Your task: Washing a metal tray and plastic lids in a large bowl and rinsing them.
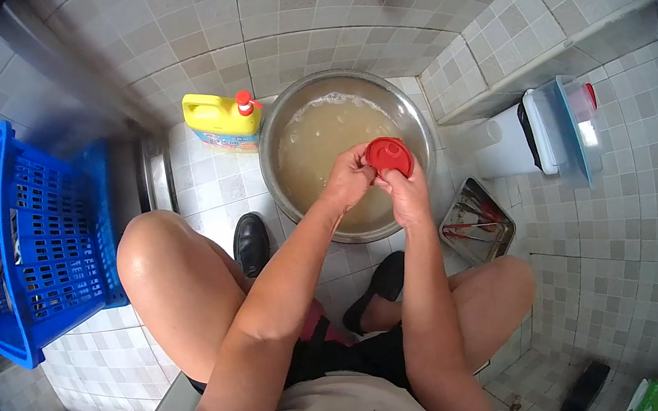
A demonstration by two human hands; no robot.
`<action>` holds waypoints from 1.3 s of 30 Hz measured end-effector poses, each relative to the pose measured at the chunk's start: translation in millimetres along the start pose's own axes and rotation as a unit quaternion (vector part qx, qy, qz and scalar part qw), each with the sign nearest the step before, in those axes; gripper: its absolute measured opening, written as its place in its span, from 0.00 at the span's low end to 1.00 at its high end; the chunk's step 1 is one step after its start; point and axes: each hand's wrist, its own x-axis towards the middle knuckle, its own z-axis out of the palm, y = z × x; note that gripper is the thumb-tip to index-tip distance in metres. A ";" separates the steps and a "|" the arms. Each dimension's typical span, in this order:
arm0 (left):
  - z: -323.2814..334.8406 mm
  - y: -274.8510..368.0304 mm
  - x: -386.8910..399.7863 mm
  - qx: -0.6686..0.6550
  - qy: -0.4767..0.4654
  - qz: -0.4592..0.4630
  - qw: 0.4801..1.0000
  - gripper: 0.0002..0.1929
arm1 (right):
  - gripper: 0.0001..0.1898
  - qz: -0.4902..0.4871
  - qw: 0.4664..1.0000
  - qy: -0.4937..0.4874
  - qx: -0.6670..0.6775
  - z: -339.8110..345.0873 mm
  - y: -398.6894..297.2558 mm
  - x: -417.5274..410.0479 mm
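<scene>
A round red plastic lid (389,157) is held between both hands above the right part of a large metal basin (276,181). My left hand (352,179) grips the lid's left edge, and my right hand (407,190) holds its lower edge with the thumb on it. Cloudy, brownish water (321,144) with some foam and bubbles lies in the basin. To the basin's upper left stands a yellow plastic jug (218,120) with a red pump top (245,103).
At the left stands a blue perforated plastic basket (52,235) with things inside. Right of the basin, a metal tray (464,240) holds red-handled tools. Farther right are a white container (501,139) and a translucent blue tub (572,136). Tiled walls surround the basin.
</scene>
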 end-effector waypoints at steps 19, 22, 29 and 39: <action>17.9 -29.0 -3.6 0.201 0.088 0.022 0.975 0.19 | 0.15 -0.102 0.857 0.247 -0.440 -15.6 29.2 25.1; 8.5 -25.9 -3.9 0.250 0.096 0.015 0.963 0.18 | 0.15 -0.025 0.793 0.242 -0.558 9.4 5.6 12.2; 1.9 -8.6 0.4 0.116 0.088 -0.053 0.988 0.18 | 0.14 -0.063 0.858 0.150 -0.487 -15.7 9.4 19.1; -29.4 -22.3 2.2 0.006 0.082 -0.131 0.988 0.14 | 0.15 0.063 0.970 -0.002 -0.235 -17.5 15.6 18.7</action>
